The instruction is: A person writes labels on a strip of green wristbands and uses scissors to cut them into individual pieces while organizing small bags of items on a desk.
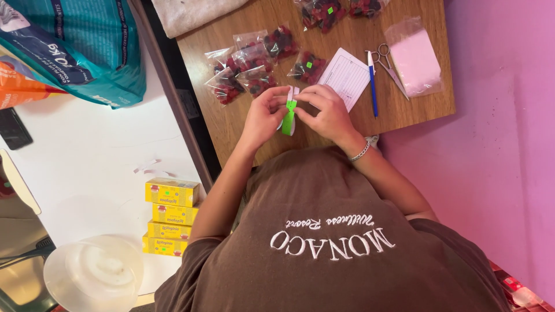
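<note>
Both hands meet over a brown wooden table (404, 110). My left hand (263, 115) and my right hand (329, 111) pinch a narrow green and white sticker strip (288, 120) between their fingertips. A metal bracelet circles my right wrist. Just beyond the hands lie several small clear bags of red and dark berries (251, 66), some with a small green sticker. A white lined card (347, 75), a blue pen (373, 84) and small scissors (388, 63) lie to the right of the hands.
A stack of empty clear bags (413, 58) lies at the table's far right beside a pink wall. More berry bags (324, 11) lie at the far edge. On the white surface to the left are large feed sacks (81, 46), yellow boxes (170, 216), a clear plastic bowl (95, 274) and a dark phone (13, 128).
</note>
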